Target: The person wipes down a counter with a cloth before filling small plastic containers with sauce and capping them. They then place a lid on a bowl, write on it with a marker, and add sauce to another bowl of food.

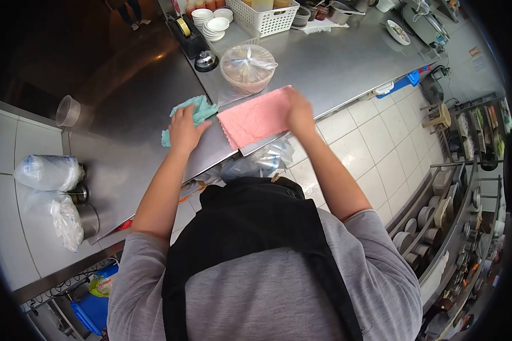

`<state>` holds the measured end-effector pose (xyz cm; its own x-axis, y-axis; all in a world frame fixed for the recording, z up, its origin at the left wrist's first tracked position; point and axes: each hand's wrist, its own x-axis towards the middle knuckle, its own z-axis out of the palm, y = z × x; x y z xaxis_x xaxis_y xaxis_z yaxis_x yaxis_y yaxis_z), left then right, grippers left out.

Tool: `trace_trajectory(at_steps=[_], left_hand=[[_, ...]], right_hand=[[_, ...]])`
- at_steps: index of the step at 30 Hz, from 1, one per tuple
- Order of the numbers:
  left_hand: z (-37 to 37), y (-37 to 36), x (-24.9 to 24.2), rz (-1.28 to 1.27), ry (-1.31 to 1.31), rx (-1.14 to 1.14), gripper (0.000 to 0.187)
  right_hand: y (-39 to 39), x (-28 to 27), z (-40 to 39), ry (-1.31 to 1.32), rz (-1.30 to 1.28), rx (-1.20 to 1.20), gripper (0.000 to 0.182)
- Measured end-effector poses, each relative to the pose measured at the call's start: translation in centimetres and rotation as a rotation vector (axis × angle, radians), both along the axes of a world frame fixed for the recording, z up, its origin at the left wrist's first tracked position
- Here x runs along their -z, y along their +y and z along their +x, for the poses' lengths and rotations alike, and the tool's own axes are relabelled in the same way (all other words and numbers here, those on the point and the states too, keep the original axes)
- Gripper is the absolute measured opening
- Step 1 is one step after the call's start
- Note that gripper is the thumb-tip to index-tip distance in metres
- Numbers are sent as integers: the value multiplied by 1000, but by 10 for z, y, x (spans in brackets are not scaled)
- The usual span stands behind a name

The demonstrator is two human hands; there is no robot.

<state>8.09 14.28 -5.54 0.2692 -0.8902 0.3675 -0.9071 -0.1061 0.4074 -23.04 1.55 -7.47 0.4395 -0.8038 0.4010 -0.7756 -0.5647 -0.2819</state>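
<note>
My left hand (pixel 184 128) is on a crumpled green cloth (pixel 202 111) on the steel counter, its fingers curled over the cloth and the thumb out to the side. My right hand (pixel 300 112), slightly blurred, grips the right end of a pink cloth (pixel 255 118) with scalloped edges. That cloth is spread fairly flat at the counter's front edge. Just behind it stands a round tub (pixel 248 69) covered with a knotted clear plastic bag. Parts of my right fingers are hard to make out.
A black call bell (pixel 206 61), a tape dispenser (pixel 186 35), stacked small white dishes (pixel 216 27) and a white basket (pixel 267 21) stand at the back. A clear plastic cup (pixel 68 111) and bagged containers (pixel 50 173) are at left. Shelves of pots (pixel 432 219) are at right.
</note>
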Motion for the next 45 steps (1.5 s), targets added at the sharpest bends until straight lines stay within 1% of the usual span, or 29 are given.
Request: trace_trajectory(at_steps=[1,2,3,5,6,8,9,10,12,13,14,16,17,18,19,20,21,24,25,27,30,31,35,38,40,41,43,44,45], left_hand=[[7,10,13,70,-69,-9,48],[13,16,20,143,-137,-19,50],[18,17,20,147,-137,-21,50],[24,18,21,277,282,-129,51],[24,19,16,275,278,-131,51],[6,22,-7,240,856,18,48],[-18,29,-46,261,1255,87,44],[-28,33,-59,263,1258,85,44],[-42,38,-72,365,1831,313,38],[-48,39,-76,364,1831,317,38],[-53,39,-79,342,1875,355,36],[-66,39,-89,323,1918,399,34],[-72,41,-96,203,1844,344,31],[-76,41,-99,86,1765,291,28],[-75,41,-93,89,1766,298,28],[-71,41,-81,73,1653,342,26],[-72,41,-80,56,1540,385,24],[-81,41,-79,27,1570,373,19],[-83,42,-80,28,1573,378,19],[-85,42,-84,9,1701,404,15],[-83,39,-100,14,1782,352,13],[-84,40,-105,65,1731,396,20],[-99,38,-116,214,1749,535,25],[-109,37,-122,260,1781,615,28],[-110,35,-123,184,1769,687,29],[-111,35,-125,185,1770,691,29],[-110,37,-131,132,1598,772,31],[-112,38,-136,131,1600,769,31],[-116,40,-143,149,1680,728,31]], right_hand=[[18,14,5,292,-56,-58,57],[28,16,6,294,-53,-62,57],[38,14,8,302,41,-71,61],[44,5,11,333,178,-71,69],[45,1,15,329,176,-73,69],[48,-8,19,199,120,-67,72],[57,-24,26,72,173,-82,69],[67,-40,32,75,175,-83,69],[81,-73,41,-723,1073,-303,62],[82,-85,44,-894,1458,-277,50],[82,-94,42,-896,1453,-277,50],[79,-108,35,-1015,1282,-296,41],[77,-114,32,-1021,1103,-266,28],[76,-119,26,-1024,1098,-262,28],[76,-124,19,-1163,1136,-265,23],[76,-130,15,-1302,1171,-267,18],[81,-141,12,-1326,1170,-283,12],[88,-143,9,-1254,982,-329,14],[89,-147,7,-1253,978,-325,14],[92,-160,1,-1105,813,-330,14],[96,-182,-13,-1111,845,-250,16],[96,-183,-18,-1108,808,-234,16],[103,-193,-31,-1098,797,-233,14],[106,-193,-40,-1058,774,-348,13],[101,-186,-54,-913,705,-254,22],[97,-186,-65,-912,702,-252,22],[89,-186,-83,-802,775,-366,37],[87,-183,-82,-801,778,-367,37],[86,-180,-80,-1146,861,-398,43]])
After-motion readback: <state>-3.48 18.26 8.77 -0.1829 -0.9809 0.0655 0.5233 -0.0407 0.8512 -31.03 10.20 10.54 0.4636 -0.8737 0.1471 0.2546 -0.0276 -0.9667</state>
